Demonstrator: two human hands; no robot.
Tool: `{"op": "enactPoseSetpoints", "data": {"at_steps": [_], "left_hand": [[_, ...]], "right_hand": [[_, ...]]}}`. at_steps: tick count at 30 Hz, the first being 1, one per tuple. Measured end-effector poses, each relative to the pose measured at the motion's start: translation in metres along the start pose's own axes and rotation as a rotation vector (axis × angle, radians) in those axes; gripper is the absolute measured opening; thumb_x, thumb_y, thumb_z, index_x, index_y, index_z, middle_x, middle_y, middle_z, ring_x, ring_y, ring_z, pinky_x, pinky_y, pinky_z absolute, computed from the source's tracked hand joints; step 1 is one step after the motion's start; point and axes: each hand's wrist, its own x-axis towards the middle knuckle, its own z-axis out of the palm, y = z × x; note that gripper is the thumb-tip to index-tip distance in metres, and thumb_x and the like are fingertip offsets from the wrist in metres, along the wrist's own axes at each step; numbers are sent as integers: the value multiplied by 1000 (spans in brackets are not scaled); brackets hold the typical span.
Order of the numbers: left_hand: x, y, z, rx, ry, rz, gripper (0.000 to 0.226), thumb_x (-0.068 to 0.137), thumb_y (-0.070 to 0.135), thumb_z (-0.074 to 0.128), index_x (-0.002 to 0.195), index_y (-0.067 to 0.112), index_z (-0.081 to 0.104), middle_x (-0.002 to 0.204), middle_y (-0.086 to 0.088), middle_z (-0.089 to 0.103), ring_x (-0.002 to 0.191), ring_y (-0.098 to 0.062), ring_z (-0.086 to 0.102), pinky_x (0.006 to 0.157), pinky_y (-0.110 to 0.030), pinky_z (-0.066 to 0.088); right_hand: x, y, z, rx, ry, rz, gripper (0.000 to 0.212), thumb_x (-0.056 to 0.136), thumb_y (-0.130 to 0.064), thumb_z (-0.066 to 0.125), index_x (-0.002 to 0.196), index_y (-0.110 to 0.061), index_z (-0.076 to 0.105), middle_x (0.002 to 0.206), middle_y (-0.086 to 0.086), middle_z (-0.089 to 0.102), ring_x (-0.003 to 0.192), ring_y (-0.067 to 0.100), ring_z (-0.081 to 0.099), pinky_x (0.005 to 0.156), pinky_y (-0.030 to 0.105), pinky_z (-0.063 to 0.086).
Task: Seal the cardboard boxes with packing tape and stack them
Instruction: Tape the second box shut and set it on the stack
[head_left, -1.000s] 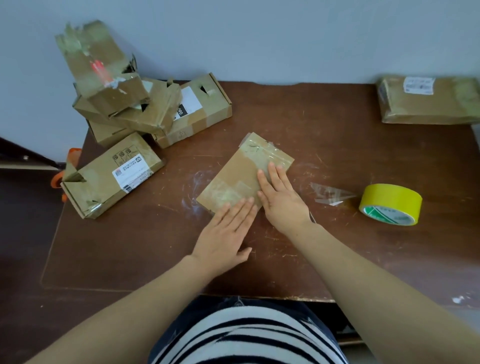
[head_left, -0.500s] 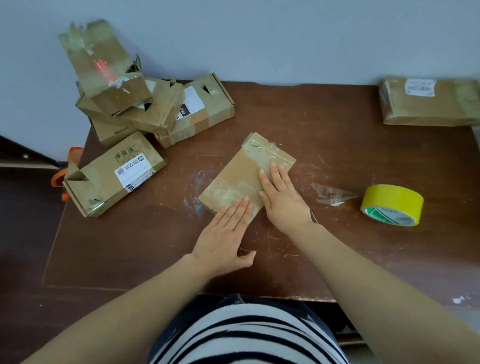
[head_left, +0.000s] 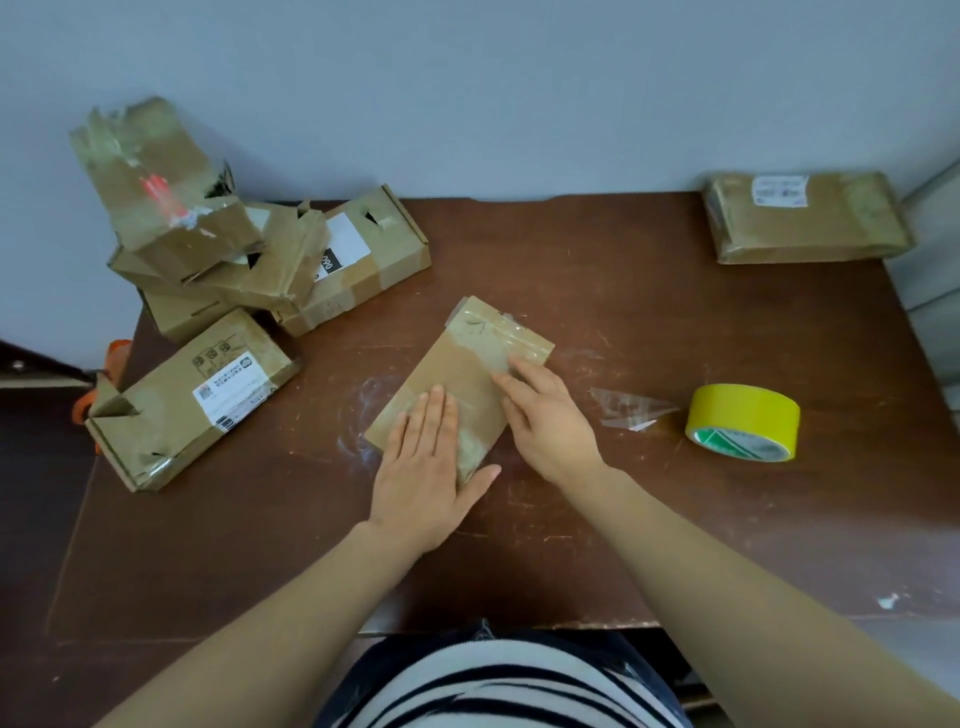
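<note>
A small flat box (head_left: 457, 374) is lying at an angle in the middle of the brown surface (head_left: 623, 312), with clear tape shining across its far end. The left hand (head_left: 426, 467) is pressing flat on the box's near half; its fingers (head_left: 431, 415) are lying straight and together, grasping nothing, and the thumb is spreading out beside the near corner. The right hand (head_left: 550, 415) is resting along the box's right edge with its fingers released and only lightly bent, the fingertips touching the taped far end. A roll of yellow tape (head_left: 743, 421) is sitting on its side well to the right, apart from both hands, and a crumpled scrap of clear tape (head_left: 628, 408) is lying between it and the right hand. A loose pile of boxes (head_left: 208, 234) is leaning against the wall at the far left corner, a labelled box (head_left: 192, 400) is lying just in front of it, and a taped parcel (head_left: 805, 218) is sitting at the far right corner.
</note>
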Motion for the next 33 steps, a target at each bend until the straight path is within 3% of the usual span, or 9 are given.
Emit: {"op": "enactPoseSetpoints", "data": {"at_steps": [4, 8, 10, 12, 15, 17, 23, 29, 33], "left_hand": [[45, 14, -35, -78, 80, -109, 96, 86, 74, 17, 151, 3, 14, 158, -15, 17, 147, -27, 12, 118, -35, -2], [114, 29, -50, -33, -214, -224, 140, 60, 90, 49, 149, 4, -17, 159, -16, -14, 147, -28, -14, 117, -44, -9], [131, 35, -48, -29, -338, -279, 153, 50, 87, 62, 146, 7, -26, 158, -18, -14, 146, -31, -12, 118, -49, -6], [136, 40, -45, -30, -359, -311, 152, 52, 78, 70, 145, 8, -28, 157, -19, -3, 146, -35, 1, 118, -49, 3], [136, 47, -48, -6, -322, -328, 151, 53, 71, 75, 146, 7, -25, 153, -19, 8, 142, -35, 12, 117, -46, 12], [136, 47, -51, -13, -315, -333, 152, 51, 73, 75, 147, 7, -23, 154, -20, 8, 144, -35, 10, 118, -44, 8], [113, 46, -58, 9, -392, -243, 158, 44, 87, 65, 144, 13, -32, 151, -17, -35, 142, -29, -27, 115, -43, -14], [75, 70, -50, -58, -149, -232, 118, 73, 80, 48, 152, 10, -7, 154, -14, -30, 144, -27, -24, 116, -44, -11], [67, 74, -57, -90, -36, -173, 98, 87, 62, 49, 153, 10, -1, 157, -13, -23, 146, -24, -19, 118, -40, -8]], "right_hand": [[-8, 23, -26, 93, 291, 23, 35, 90, 2, 51, 117, -11, 68, 127, 6, 59, 120, 25, 49, 98, 19, 31], [-6, 57, -81, -16, 447, 103, 33, 83, 1, 52, 105, -13, 72, 112, 5, 64, 106, 27, 54, 91, 29, 42], [-1, 74, -109, -153, 319, 232, 28, 88, -9, 53, 108, -15, 71, 114, 6, 62, 108, 31, 52, 90, 36, 42], [7, 87, -132, -389, 14, 383, 26, 94, -27, 50, 111, -17, 67, 115, 7, 60, 110, 30, 51, 91, 37, 40], [20, 88, -148, -599, -383, 551, 41, 90, -59, 48, 92, -19, 57, 87, 0, 57, 96, 25, 57, 82, 34, 42], [30, 89, -147, -638, -542, 588, 49, 81, -68, 55, 91, -20, 54, 86, -2, 55, 88, 23, 55, 72, 31, 41], [40, 95, -140, -696, -764, 502, 61, 78, -42, 72, 127, -13, 52, 127, 6, 55, 112, 29, 58, 83, 34, 50], [31, 91, -144, -770, -914, 500, 38, 79, -20, 65, 115, -6, 64, 101, 2, 73, 89, 18, 70, 71, 27, 55], [22, 79, -156, -642, -855, 543, 33, 82, -21, 65, 110, -4, 61, 73, 1, 74, 77, 19, 70, 69, 25, 54]]}}
